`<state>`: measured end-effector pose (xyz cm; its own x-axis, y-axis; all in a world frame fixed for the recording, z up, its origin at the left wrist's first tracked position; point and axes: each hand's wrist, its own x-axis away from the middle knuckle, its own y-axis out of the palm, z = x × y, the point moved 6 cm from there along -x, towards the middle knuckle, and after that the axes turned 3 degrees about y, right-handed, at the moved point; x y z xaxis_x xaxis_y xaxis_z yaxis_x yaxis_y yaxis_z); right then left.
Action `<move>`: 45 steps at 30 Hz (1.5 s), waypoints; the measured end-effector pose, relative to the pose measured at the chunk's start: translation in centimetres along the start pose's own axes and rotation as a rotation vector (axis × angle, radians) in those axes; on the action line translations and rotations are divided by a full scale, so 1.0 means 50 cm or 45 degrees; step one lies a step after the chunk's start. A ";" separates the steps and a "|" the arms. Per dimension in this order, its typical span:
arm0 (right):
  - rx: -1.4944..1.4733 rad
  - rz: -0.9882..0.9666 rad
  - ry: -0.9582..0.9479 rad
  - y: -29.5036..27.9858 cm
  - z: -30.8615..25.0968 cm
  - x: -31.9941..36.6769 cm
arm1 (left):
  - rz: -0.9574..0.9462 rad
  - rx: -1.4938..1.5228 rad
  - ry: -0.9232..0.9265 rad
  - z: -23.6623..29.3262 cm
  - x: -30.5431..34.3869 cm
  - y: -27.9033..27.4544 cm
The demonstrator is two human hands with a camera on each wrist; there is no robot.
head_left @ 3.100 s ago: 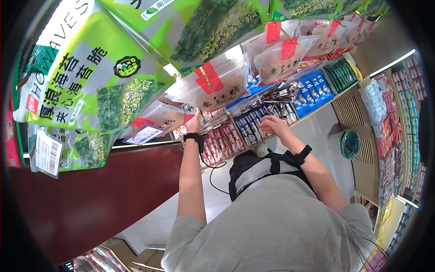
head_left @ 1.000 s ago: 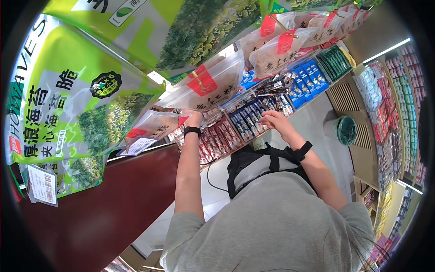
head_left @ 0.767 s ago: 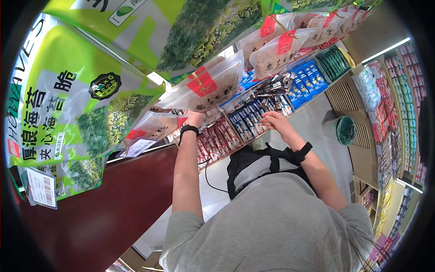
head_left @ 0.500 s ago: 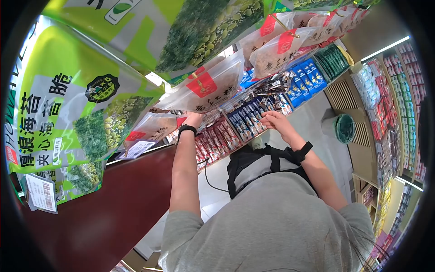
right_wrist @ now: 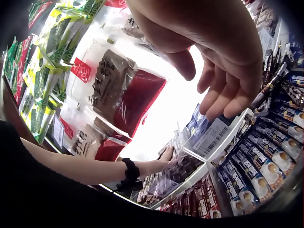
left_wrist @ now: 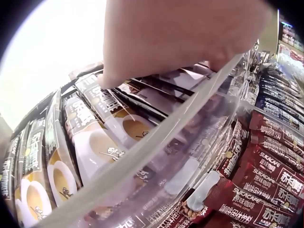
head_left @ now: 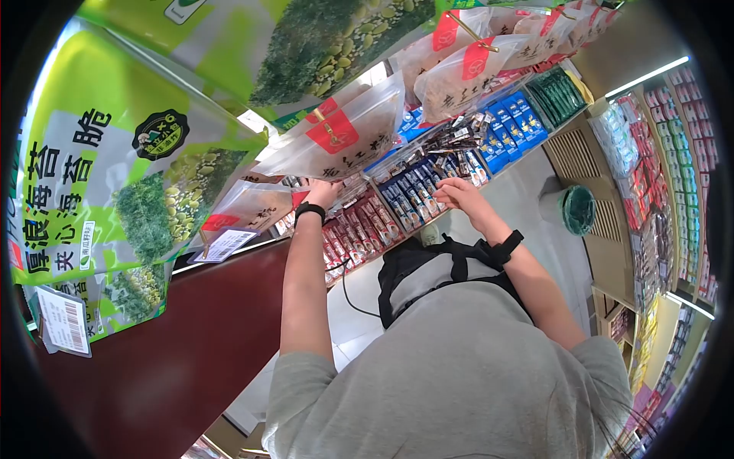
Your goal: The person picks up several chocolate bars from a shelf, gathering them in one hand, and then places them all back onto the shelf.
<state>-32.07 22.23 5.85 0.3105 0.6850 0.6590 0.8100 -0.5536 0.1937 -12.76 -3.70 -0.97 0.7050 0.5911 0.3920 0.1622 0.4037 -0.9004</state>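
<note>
Coffee sachets (left_wrist: 88, 142) with pale cup pictures stand packed side by side behind a clear, curved bin rim (left_wrist: 156, 138), directly below the left hand (left_wrist: 180, 33). In the left wrist view their long axes run from the upper part of the picture down toward the lower edge: those at the far left are nearly upright, while those nearer the hand slant from upper left to lower right. The lettered ends point up and the cup ends point down. They are slim, flat and glossy, with brown and pale printing, an orange-brown band around the cups and white characters near the upper ends; light glints on their wrappers. The left hand reaches in over them, a fingertip at the upper end of one sachet; its fingers look extended and apart in the right wrist view, though whether they grip anything cannot be told. Dark red sachets (left_wrist: 266, 178) lie in the neighbouring section, beyond the rim. The right hand (right_wrist: 213, 52) hangs above the dark blue sachets (head_left: 413, 200), its fingers loosely bent, thumb apart from them, holding nothing. A black wrist strap (head_left: 310, 209) circles the left wrist. Clear pouches (head_left: 344, 141) with red labels hang beside the left hand, and large green bags (head_left: 153, 168) hang at the left of the head view.
</note>
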 end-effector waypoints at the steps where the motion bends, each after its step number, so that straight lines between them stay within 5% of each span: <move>1: -0.007 -0.007 -0.011 0.001 -0.003 0.002 | -0.053 -0.025 -0.026 -0.002 0.002 0.000; 7: -0.009 0.018 -0.016 -0.007 0.015 -0.009 | 0.212 0.056 0.022 0.026 0.011 -0.039; 10: -0.042 0.027 -0.008 -0.009 0.018 -0.008 | 0.084 0.491 -0.085 -0.012 -0.040 0.013; 14: -0.023 0.074 0.003 -0.027 0.017 0.002 | 0.086 0.450 -0.050 -0.025 -0.078 0.065; 15: -0.012 0.093 0.016 -0.033 0.019 0.004 | -0.200 0.657 -0.124 -0.031 -0.082 0.081; 18: -0.011 0.139 0.032 -0.055 0.022 -0.002 | -0.268 0.438 -0.060 -0.039 -0.090 0.101; 22: -0.075 0.267 0.043 -0.105 0.050 -0.042 | -0.285 0.489 -0.047 0.018 -0.045 0.030; 25: 0.076 0.376 -0.007 -0.145 0.065 -0.077 | -0.314 0.666 -0.176 -0.076 -0.099 0.149; 28: 0.642 0.751 -0.182 -0.174 0.069 -0.101 | 0.009 1.643 0.452 -0.198 -0.197 0.315; 29: 0.633 0.758 -0.185 -0.165 0.068 -0.107 | 0.122 1.300 0.385 -0.177 -0.184 0.286; 31: 1.117 0.981 -0.150 -0.155 0.057 -0.113 | -0.175 0.246 0.015 -0.133 -0.131 0.234; 37: 1.133 1.069 -0.196 -0.097 0.019 -0.138 | -0.181 0.218 -0.007 -0.128 -0.131 0.207; 43: 1.687 0.678 -1.153 0.048 0.000 -0.177 | -0.197 0.244 -0.022 -0.070 -0.125 0.199; 45: 1.937 0.501 -1.170 0.082 0.018 -0.205 | -0.203 0.247 -0.016 -0.110 -0.098 0.174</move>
<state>-31.47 13.37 -0.77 0.2929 0.9410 -0.1693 0.1644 -0.2240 -0.9606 -11.02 -6.92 -11.75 0.6725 0.5172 0.5294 0.1341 0.6183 -0.7744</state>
